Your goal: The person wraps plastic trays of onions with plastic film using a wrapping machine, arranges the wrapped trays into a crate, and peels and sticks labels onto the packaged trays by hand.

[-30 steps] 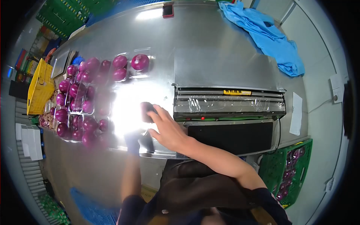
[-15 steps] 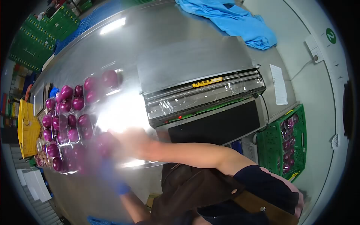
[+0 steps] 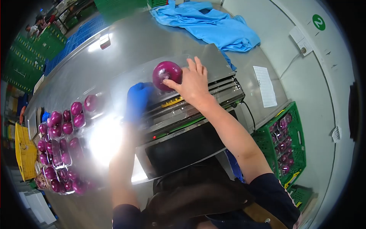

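A large red onion (image 3: pixel 167 74) is over the flat metal top of a wrapping machine (image 3: pixel 198 97), with clear plastic around it. My bare right hand (image 3: pixel 193 82) grips the onion from the right: the thumb lies across its front and the fingers stretch past its far side. Just left of the onion is my left hand (image 3: pixel 138 98) in a blue glove. It is blurred, and its fingers do not show clearly enough to tell whether they hold the plastic.
Several clear packs of red onions (image 3: pixel 66 128) stand on the steel table (image 3: pixel 114 57) at left. A blue cloth garment (image 3: pixel 213 26) lies at the back. At right are a paper sheet (image 3: pixel 265 86) and a green crate (image 3: pixel 301 141) holding onion packs. A yellow crate (image 3: pixel 23 152) stands far left.
Both hands have moved from the onion packs at the left to the machine top, where a red onion is now in my right hand. The camera view has shifted.
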